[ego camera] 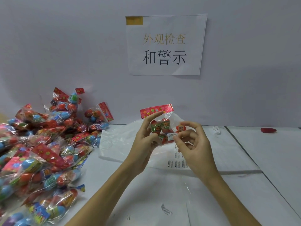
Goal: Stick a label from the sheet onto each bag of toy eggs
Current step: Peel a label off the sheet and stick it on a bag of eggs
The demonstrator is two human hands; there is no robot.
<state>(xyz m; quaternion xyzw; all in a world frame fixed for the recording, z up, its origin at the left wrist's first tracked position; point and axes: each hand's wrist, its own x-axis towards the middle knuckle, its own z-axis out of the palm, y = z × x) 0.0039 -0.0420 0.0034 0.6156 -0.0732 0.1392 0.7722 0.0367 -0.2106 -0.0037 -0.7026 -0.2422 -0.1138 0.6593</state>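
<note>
Your table (pixel 179 190) is white, and the wall behind it carries a taped paper notice (pixel 165 44). The biggest thing on the table is the heap of bags (pixel 42 147) to your left, many clear packets of toy eggs with red flowered headers; whether any of them already has a label I cannot tell. From its size, most of the job looks to lie ahead of you.

Under your hands lies the label sheet (pixel 177 162), with several small warning labels left on it.

Your left hand (pixel 146 141) grips one bag (pixel 161 126) upright above the table, fingers curled round its left side, header on top. Your right hand (pixel 192 144) pinches a small white label (pixel 172 137) between thumb and forefinger, the other fingers loosely spread. The label sits against the front of the bag, low down; judging by the pinch, it is not yet pressed flat, so this bag is nearly done.
</note>
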